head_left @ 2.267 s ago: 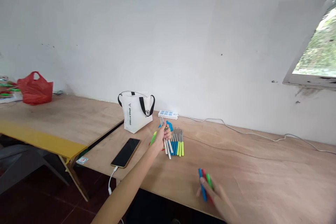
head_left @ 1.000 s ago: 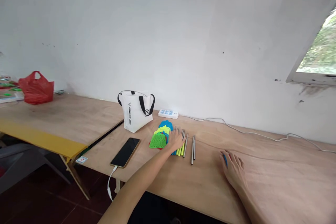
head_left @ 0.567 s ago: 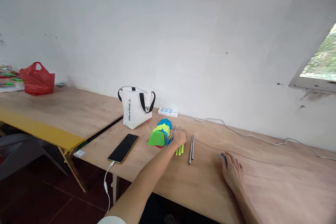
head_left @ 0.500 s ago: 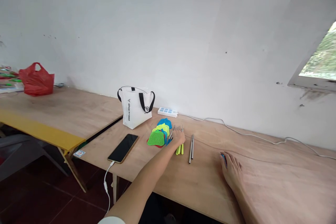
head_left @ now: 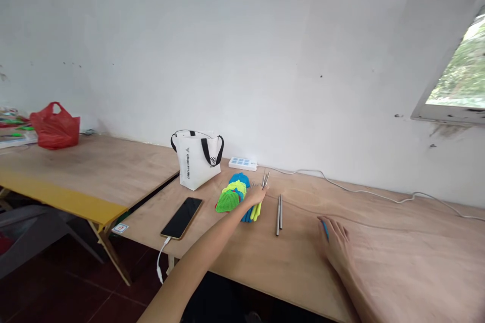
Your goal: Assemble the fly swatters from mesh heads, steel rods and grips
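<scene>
My left hand (head_left: 258, 195) is closed around yellow-green handles (head_left: 256, 211) fitted with thin metal rods (head_left: 265, 179), which stick up past the fingers. Blue handles (head_left: 247, 215) lie just left of them, partly behind my forearm. Left of this hand overlap several mesh fly-swatter heads: a green one (head_left: 227, 202), a yellow-green one (head_left: 235, 186), blue ones (head_left: 239, 178) and a bit of red. On the right, my right hand (head_left: 336, 239) rests on the table with curled fingers around a slim blue object (head_left: 325, 229), mostly hidden. Two loose metal tubes (head_left: 279, 216) lie between my hands.
A white bag (head_left: 197, 164) with black straps stands behind a phone (head_left: 182, 217) on a white cable. By the wall are a white power strip (head_left: 242, 163) and its cord (head_left: 352, 193). A red plastic bag (head_left: 56, 128) sits on the left table.
My left hand has shifted the yellow-green handles slightly left, close against the blue ones, and their rods now lean to the upper right. My right hand stays in about the same place.
</scene>
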Tool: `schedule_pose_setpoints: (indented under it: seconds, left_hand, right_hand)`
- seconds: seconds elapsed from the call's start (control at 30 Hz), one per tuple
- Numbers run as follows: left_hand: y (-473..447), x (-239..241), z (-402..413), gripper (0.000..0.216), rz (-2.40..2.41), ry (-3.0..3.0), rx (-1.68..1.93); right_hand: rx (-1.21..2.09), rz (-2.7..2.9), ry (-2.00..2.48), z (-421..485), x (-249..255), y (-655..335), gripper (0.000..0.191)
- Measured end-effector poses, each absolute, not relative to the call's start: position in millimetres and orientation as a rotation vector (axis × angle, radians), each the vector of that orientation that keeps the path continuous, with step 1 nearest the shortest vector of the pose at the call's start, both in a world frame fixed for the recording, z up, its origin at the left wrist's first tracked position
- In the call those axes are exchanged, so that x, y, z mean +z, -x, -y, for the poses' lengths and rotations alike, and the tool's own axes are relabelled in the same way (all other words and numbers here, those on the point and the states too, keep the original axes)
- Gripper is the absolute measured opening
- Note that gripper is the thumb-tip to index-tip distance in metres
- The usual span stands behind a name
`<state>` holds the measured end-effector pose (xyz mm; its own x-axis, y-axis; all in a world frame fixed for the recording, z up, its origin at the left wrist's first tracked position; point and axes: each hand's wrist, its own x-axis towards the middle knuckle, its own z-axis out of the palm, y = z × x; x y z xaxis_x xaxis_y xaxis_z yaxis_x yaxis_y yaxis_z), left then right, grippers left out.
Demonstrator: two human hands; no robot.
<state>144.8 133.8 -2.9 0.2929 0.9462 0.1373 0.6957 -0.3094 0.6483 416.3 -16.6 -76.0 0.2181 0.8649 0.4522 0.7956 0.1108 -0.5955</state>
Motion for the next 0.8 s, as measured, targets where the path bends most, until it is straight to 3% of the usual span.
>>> schedule_pose_setpoints:
  seconds: [0.13, 0.23, 0.33, 0.5, 0.6, 0.8]
  left_hand:
    - [-149, 2, -102, 0.057, -1.262, -2.002, 0.949]
    - [-149, -7, -65, 0.056, -1.046, -1.953, 1.048]
    - [-144, -16, -31, 0.042, -0.727, -1.697, 1.118]
    - [-139, 6, -7, 0.029, -0.531, -1.484, 1.209]
    - [-142, 25, -7, 0.034, -0.479, -1.433, 1.202]
    - [-146, 15, -9, 0.048, -0.374, -1.268, 1.027]
  right_hand:
    - [0.301, 1.628, 1.515, 27, -70, -360, 0.051]
    - [0.546, 1.598, 1.347, 32, -70, -309, 0.057]
    - [0.709, 1.599, 1.203, 36, -65, -275, 0.056]
    - [0.812, 1.607, 1.124, 45, -54, -264, 0.048]
    - [0.813, 1.629, 1.185, 47, -57, -264, 0.04]
    - [0.977, 1.591, 1.086, 44, -64, -256, 0.049]
